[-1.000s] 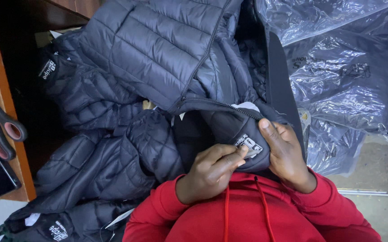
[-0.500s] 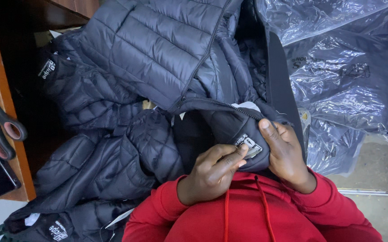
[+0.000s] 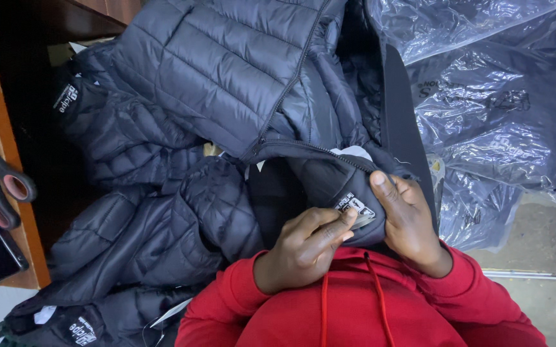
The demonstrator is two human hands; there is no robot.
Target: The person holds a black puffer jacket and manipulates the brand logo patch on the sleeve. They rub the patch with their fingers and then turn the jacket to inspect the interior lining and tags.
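left hand [image 3: 304, 252] fingers slid slightly along label [image 3: 356, 209], nothing else.

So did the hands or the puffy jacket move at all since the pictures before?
Nothing visibly changed. The left hand and right hand still pinch the small label inside the collar of the dark quilted jacket. The scissors on the wooden shelf and the plastic-wrapped jackets lie as before.

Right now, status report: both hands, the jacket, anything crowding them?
Left hand pinching the neck label. Right hand gripping the collar of the navy quilted jacket. More jackets piled left, bagged ones right; nothing blocking.
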